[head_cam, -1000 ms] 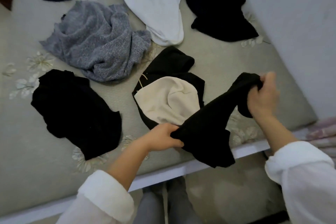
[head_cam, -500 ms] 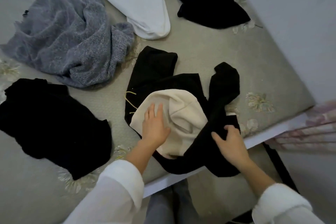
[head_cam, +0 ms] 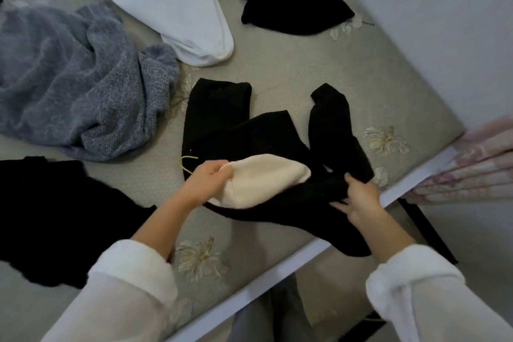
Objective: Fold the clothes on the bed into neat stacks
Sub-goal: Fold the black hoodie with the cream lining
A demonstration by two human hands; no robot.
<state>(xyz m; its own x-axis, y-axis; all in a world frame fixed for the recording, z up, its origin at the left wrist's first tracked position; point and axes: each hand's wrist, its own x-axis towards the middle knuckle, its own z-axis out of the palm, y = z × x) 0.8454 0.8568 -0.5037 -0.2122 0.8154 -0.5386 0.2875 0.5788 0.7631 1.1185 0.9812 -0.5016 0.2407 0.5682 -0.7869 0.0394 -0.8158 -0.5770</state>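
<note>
Head view: grey knit, white garment beyond black garment.

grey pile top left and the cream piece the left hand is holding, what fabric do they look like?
Grey pile: looks like a chunky knit, possibly wool or acrylic; heathered, fuzzy, visible stitch texture, thick soft folds. Cream piece: looks like fleece or brushed lining; matte, smooth, no visible weave. Fibre content cannot be confirmed.
</note>
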